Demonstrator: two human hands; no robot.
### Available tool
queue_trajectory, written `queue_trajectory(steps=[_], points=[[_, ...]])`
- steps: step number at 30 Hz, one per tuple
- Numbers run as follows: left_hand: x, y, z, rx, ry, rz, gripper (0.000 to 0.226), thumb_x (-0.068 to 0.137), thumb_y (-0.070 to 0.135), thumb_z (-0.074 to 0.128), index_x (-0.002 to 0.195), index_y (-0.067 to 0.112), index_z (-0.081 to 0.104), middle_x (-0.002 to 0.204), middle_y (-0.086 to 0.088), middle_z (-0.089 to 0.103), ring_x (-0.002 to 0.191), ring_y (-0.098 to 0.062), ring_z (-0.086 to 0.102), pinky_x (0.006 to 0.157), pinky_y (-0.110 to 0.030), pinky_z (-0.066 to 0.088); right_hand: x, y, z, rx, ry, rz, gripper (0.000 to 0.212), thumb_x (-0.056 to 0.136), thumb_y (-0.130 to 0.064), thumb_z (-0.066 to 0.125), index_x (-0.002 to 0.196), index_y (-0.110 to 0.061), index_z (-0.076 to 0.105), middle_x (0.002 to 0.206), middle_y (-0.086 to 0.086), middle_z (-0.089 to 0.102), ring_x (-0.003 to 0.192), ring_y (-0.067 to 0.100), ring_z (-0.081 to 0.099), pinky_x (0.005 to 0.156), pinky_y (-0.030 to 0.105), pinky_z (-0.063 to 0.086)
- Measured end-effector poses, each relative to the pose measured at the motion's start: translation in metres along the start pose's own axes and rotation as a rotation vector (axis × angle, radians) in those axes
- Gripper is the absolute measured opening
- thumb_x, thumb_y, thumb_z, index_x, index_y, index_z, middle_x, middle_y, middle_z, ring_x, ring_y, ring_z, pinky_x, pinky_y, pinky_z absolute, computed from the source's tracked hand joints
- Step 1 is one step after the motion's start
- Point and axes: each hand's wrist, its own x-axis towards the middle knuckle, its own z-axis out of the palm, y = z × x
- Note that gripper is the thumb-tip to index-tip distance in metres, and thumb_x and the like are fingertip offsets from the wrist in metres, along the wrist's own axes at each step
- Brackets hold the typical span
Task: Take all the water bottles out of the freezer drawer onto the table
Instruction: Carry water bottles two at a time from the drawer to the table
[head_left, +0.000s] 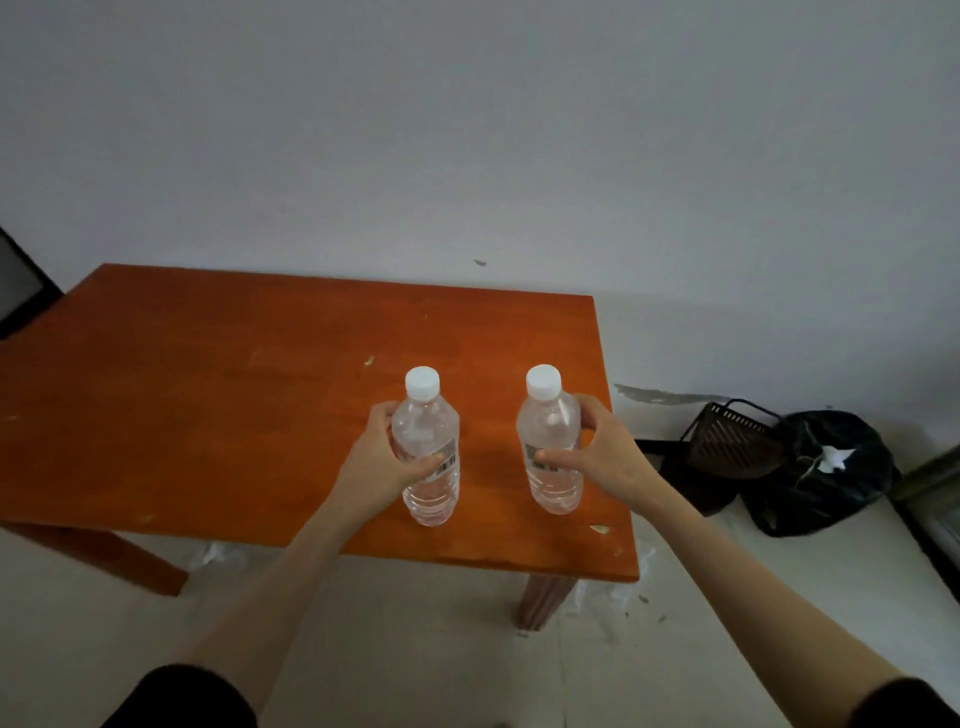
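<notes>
Orange wooden table (208, 415) against grey wall. Left hand (382, 457) wraps left water bottle (428, 447), upright on tabletop near front edge. Right hand (605, 449) wraps right water bottle (550, 441), upright, beside first, apart. Black bin bag (826, 473) on floor, far right.

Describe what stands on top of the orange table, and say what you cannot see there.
Two clear water bottles with white caps stand upright on the table, each gripped by a hand: left hand, right hand. The hands cover parts of the bottles' sides and labels.
</notes>
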Motion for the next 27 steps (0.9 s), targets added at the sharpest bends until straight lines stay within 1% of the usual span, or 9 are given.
queue_trajectory(steps=[3, 6, 9, 12, 15, 19, 22, 25, 27], points=[[0.037, -0.008, -0.006, 0.030, -0.044, -0.014, 0.084, 0.066, 0.038, 0.078, 0.134, 0.022, 0.032, 0.123, 0.011, 0.049, 0.110, -0.013, 0.053, 0.097, -0.038, 0.045, 0.042, 0.002, 0.003, -0.005, -0.038, 0.022, 0.071, 0.069, -0.023, 0.080, 0.128, -0.021, 0.042, 0.116, -0.010, 0.051, 0.109, 0.011, 0.049, 0.094, 0.029, 0.041], [0.079, -0.013, -0.013, 0.009, -0.072, -0.010, 0.083, 0.067, 0.034, 0.077, 0.135, 0.018, 0.032, 0.130, 0.002, 0.051, 0.105, -0.011, 0.053, 0.090, -0.027, 0.043, 0.088, 0.006, 0.013, -0.025, -0.021, 0.058, 0.074, 0.067, -0.026, 0.081, 0.129, -0.022, 0.042, 0.124, -0.004, 0.049, 0.113, 0.013, 0.047, 0.099, 0.034, 0.040], [0.130, -0.015, -0.020, 0.010, -0.108, 0.014, 0.084, 0.069, 0.032, 0.078, 0.136, 0.018, 0.030, 0.129, 0.008, 0.048, 0.106, -0.007, 0.048, 0.088, -0.022, 0.039, 0.135, 0.009, 0.024, -0.012, -0.001, 0.082, 0.074, 0.065, -0.028, 0.082, 0.128, -0.026, 0.043, 0.129, 0.000, 0.047, 0.118, 0.018, 0.047, 0.103, 0.040, 0.040], [0.189, -0.016, -0.030, 0.020, -0.178, 0.035, 0.084, 0.068, 0.030, 0.079, 0.136, 0.020, 0.030, 0.131, 0.006, 0.047, 0.108, -0.007, 0.047, 0.095, -0.028, 0.040, 0.182, 0.006, 0.034, 0.014, 0.035, 0.124, 0.074, 0.066, -0.027, 0.081, 0.130, -0.026, 0.043, 0.131, 0.000, 0.049, 0.119, 0.020, 0.048, 0.103, 0.042, 0.040], [0.241, -0.015, -0.036, 0.036, -0.241, 0.032, 0.084, 0.070, 0.026, 0.078, 0.137, 0.020, 0.028, 0.138, 0.001, 0.043, 0.118, -0.014, 0.046, 0.099, -0.034, 0.038, 0.225, 0.002, 0.041, 0.019, 0.063, 0.162, 0.074, 0.068, -0.025, 0.079, 0.132, -0.026, 0.042, 0.133, 0.000, 0.049, 0.121, 0.020, 0.047, 0.104, 0.042, 0.040], [0.298, -0.016, -0.036, 0.040, -0.319, 0.044, 0.084, 0.070, 0.023, 0.078, 0.138, 0.019, 0.029, 0.140, -0.002, 0.043, 0.121, -0.014, 0.046, 0.098, -0.031, 0.038, 0.268, 0.001, 0.049, 0.036, 0.062, 0.200, 0.077, 0.070, -0.025, 0.078, 0.135, -0.028, 0.038, 0.138, -0.002, 0.046, 0.125, 0.019, 0.045, 0.105, 0.044, 0.039], [0.328, -0.019, -0.032, 0.047, -0.356, 0.056, 0.085, 0.071, 0.017, 0.077, 0.141, 0.018, 0.027, 0.141, -0.002, 0.039, 0.127, -0.018, 0.043, 0.107, -0.044, 0.036, 0.292, 0.002, 0.053, 0.054, 0.042, 0.200, 0.071, 0.074, -0.021, 0.076, 0.134, -0.029, 0.039, 0.139, -0.002, 0.046, 0.126, 0.017, 0.044, 0.103, 0.039, 0.037], [0.347, -0.021, -0.029, 0.061, -0.361, 0.045, 0.084, 0.075, 0.009, 0.073, 0.142, 0.022, 0.024, 0.143, -0.002, 0.027, 0.133, -0.021, 0.034, 0.109, -0.048, 0.032, 0.309, -0.001, 0.055, 0.075, 0.030, 0.175, 0.063, 0.076, -0.014, 0.074, 0.125, -0.037, 0.040, 0.135, -0.005, 0.048, 0.122, 0.013, 0.045, 0.104, 0.039, 0.037], [0.354, -0.025, -0.029, 0.026, -0.365, 0.025, 0.083, 0.076, 0.008, 0.072, 0.142, 0.024, 0.024, 0.144, -0.002, 0.027, 0.134, -0.022, 0.034, 0.108, -0.052, 0.033, 0.315, -0.001, 0.057, 0.107, 0.009, 0.177, 0.063, 0.077, -0.009, 0.072, 0.122, -0.040, 0.039, 0.129, -0.010, 0.049, 0.117, 0.008, 0.044, 0.103, 0.036, 0.037]])
